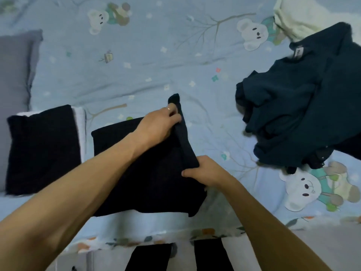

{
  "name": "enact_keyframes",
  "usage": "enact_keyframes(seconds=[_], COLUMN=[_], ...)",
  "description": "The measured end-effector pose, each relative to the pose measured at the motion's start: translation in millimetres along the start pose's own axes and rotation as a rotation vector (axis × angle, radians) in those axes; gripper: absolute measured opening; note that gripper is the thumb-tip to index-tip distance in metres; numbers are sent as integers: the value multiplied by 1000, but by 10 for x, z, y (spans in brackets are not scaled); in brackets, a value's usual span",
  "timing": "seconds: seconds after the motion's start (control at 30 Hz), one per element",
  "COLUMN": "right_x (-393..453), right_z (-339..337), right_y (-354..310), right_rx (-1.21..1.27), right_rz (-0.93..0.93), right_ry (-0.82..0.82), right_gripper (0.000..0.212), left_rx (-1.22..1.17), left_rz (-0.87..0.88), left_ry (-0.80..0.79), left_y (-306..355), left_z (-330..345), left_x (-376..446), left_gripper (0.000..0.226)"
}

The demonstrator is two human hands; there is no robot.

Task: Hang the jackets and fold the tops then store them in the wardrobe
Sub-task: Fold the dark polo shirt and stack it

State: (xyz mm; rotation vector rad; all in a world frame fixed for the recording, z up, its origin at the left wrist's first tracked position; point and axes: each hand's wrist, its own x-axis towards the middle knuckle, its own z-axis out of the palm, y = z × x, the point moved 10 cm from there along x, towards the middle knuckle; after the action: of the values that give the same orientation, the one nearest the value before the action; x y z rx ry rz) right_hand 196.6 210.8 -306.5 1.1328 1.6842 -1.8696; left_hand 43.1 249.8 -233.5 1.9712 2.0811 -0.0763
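Observation:
A black top lies partly folded on the bed in front of me. Its right edge is turned up as a narrow strip. My left hand pinches the far end of that strip, fingers curled round the fabric. My right hand grips the near end of the same strip. A folded black top lies to the left on a folded white piece. A heap of unfolded dark teal tops lies at the right.
The bed carries a light blue sheet printed with bears. A grey pillow sits at the far left. A pale cream garment lies at the top right. The bed's near edge runs below my arms, with my legs beyond it.

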Motion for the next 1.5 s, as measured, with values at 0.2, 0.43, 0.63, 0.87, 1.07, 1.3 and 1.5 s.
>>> enact_keyframes(seconds=[0.2, 0.43, 0.63, 0.87, 1.07, 1.3, 1.5], right_x=[375, 775, 889, 706, 484, 207, 220], right_z=[1237, 2139, 2620, 2847, 2195, 1644, 1699], right_y=[-568, -683, -682, -559, -714, -213, 201], right_rx=[-174, -282, -315, 74, -577, -439, 194], right_rz=[12, 136, 188, 297, -49, -39, 137], right_ry=[-52, 106, 135, 32, 364, 587, 370], right_gripper=[34, 29, 32, 18, 12, 52, 43], left_rx=[-72, -190, -320, -819, -1137, -1483, -1589], left_rz=[-183, -273, -383, -759, -1137, -1093, -1196], left_ry=[45, 142, 142, 300, -102, 208, 87], left_y=[-1227, -2042, -2360, -2247, -1674, -1441, -1224], left_z=[138, 636, 1020, 1186, 1938, 1916, 1983], left_x=[-1214, -1836, -2170, -2842, -3405, -3461, -3543], left_gripper=[32, 24, 31, 33, 48, 39, 28])
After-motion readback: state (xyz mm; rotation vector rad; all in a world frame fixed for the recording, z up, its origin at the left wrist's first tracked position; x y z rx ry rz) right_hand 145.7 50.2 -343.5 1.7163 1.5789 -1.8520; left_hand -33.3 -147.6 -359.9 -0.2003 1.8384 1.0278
